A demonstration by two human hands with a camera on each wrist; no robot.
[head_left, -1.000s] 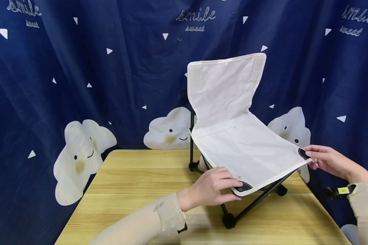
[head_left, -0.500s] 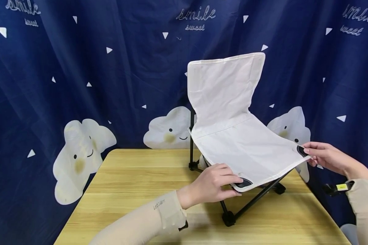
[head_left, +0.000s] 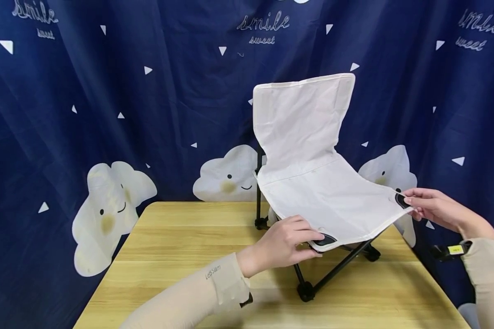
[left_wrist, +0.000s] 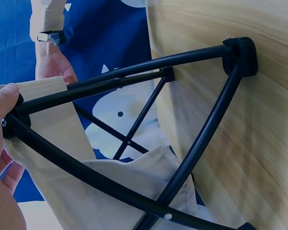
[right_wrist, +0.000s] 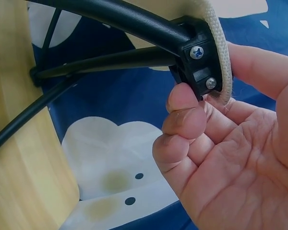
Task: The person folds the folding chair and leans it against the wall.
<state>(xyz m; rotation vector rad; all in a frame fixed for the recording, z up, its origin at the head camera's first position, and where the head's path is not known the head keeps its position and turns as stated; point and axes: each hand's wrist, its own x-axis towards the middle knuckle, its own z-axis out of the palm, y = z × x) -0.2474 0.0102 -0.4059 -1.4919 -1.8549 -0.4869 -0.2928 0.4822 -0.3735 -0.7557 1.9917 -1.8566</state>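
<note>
A small folding chair (head_left: 325, 192) with white cloth and a black tube frame stands on the table, right of centre in the head view. With thumb below and fingers on top, my left hand (head_left: 281, 244) grips its near left seat corner, by a black patch. The far right seat corner is pinched by my right hand (head_left: 444, 210). Crossed black legs (left_wrist: 201, 139) and a foot joint show under the seat in the left wrist view. In the right wrist view, fingertips (right_wrist: 182, 122) press beneath a black corner bracket (right_wrist: 199, 57) with screws.
The wooden table (head_left: 181, 237) extends left of the chair; its right edge runs close by the chair legs. Behind hangs a dark blue curtain (head_left: 181, 82) with clouds and white triangles.
Both front seat corners have risen slightly, and the right one has shifted a little left. My hands have moved with them, keeping their grip.
</note>
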